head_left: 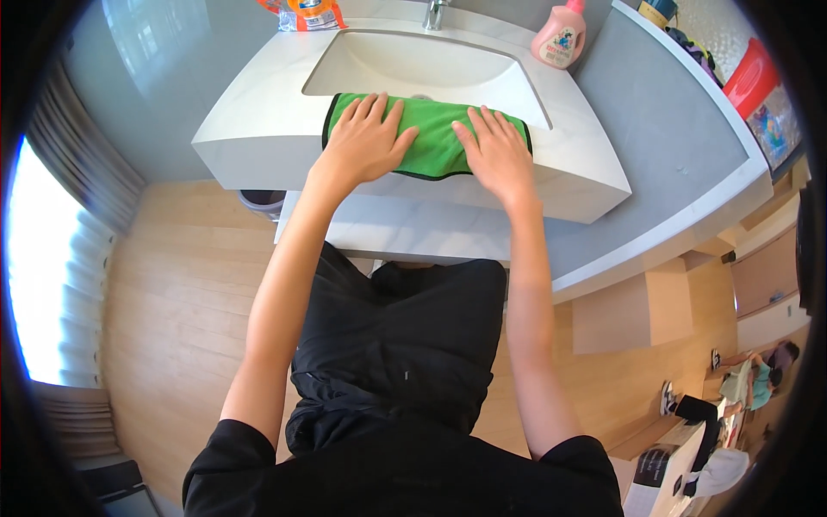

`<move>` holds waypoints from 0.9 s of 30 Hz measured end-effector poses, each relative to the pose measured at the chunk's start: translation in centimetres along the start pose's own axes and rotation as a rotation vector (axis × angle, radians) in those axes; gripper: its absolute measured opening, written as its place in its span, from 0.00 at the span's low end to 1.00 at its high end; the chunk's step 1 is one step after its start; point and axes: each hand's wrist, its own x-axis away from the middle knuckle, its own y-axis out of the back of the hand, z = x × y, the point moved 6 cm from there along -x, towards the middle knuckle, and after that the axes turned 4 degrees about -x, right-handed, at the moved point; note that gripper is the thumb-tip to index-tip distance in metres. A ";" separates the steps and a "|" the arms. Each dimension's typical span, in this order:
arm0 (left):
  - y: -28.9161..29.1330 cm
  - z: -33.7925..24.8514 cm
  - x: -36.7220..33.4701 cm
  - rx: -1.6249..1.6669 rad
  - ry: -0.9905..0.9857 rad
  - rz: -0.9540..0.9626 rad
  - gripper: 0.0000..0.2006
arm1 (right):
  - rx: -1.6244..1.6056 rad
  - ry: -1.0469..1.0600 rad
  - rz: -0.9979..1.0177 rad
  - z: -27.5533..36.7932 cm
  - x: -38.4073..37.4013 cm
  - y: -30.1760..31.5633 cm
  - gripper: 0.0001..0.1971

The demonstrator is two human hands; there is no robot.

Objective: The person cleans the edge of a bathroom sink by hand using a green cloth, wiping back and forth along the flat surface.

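A green cloth with black edging lies over the front rim of the white sink, partly hanging down the counter's front. On its left part rests my left hand, fingers stretched out and lying flat. My right hand presses flat on the cloth's right part, its fingers also extended. Neither hand grips the cloth; both palms are against it. Between the hands the cloth's middle shows, fairly smooth. The part of the rim beneath the cloth is hidden.
At the sink's back stands a chrome faucet. A pink detergent bottle is at the back right, an orange plastic packet at the back left. A grey partition borders the right. Below the counter sits a bin. People are far right.
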 end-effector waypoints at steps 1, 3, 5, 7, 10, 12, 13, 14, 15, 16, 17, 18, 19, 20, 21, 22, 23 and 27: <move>-0.9 0.1 -0.8 -0.069 -0.035 0.005 0.25 | 0.006 -0.001 0.047 -0.5 -0.8 -0.2 0.36; -3.8 1.0 -2.8 -0.134 -0.123 -0.002 0.25 | 0.008 0.002 0.134 -1.5 -2.8 -0.8 0.35; -3.2 -0.1 -5.1 -0.003 -0.037 0.098 0.28 | -0.055 -0.004 0.215 -3.4 -4.1 -1.0 0.33; -3.9 0.3 -6.5 0.105 0.091 0.249 0.32 | -0.030 -0.091 0.348 -3.4 -5.6 -1.0 0.32; -4.3 0.5 -8.1 0.174 0.181 0.411 0.32 | 0.025 -0.137 0.365 -4.1 -7.1 -1.3 0.32; -4.1 0.6 -8.0 0.161 0.193 0.329 0.33 | 0.021 -0.222 0.450 -5.0 -7.4 -1.6 0.31; -4.1 0.6 -7.8 0.148 0.196 0.334 0.33 | 0.007 -0.254 0.455 -5.1 -7.1 -1.5 0.29; -4.1 0.5 -7.7 0.135 0.199 0.339 0.33 | 0.007 -0.257 0.459 -5.0 -6.6 -1.4 0.29; -3.9 0.6 -7.4 0.139 0.206 0.338 0.32 | -0.017 -0.254 0.432 -4.8 -6.4 -1.1 0.28; -4.1 0.7 -7.3 0.138 0.209 0.338 0.32 | -0.042 -0.250 0.404 -4.6 -6.1 -0.8 0.27; -4.1 0.7 -7.1 0.148 0.189 0.315 0.32 | -0.043 -0.247 0.404 -4.5 -5.7 -0.9 0.27; -3.8 0.6 -7.3 0.159 0.164 0.288 0.31 | -0.048 -0.203 0.342 -4.4 -5.5 -0.6 0.26; -3.6 0.5 -7.1 0.158 0.162 0.283 0.31 | -0.053 -0.158 0.280 -4.2 -5.3 -0.3 0.25; -3.4 0.3 -6.6 0.109 0.143 0.260 0.29 | -0.051 -0.157 0.275 -4.4 -5.0 -0.3 0.25; -3.3 0.2 -6.1 0.060 0.126 0.237 0.27 | -0.052 -0.132 0.241 -3.9 -4.6 0.0 0.24; -3.3 0.2 -5.7 0.059 0.127 0.233 0.27 | -0.053 -0.107 0.207 -3.5 -4.3 0.3 0.23; -3.0 0.2 -5.4 0.048 0.111 0.180 0.26 | -0.052 -0.082 0.202 -3.2 -3.9 0.5 0.22; -1.4 -0.8 -3.7 0.073 0.067 0.031 0.23 | -0.061 0.020 -0.016 -2.7 -1.6 1.1 0.21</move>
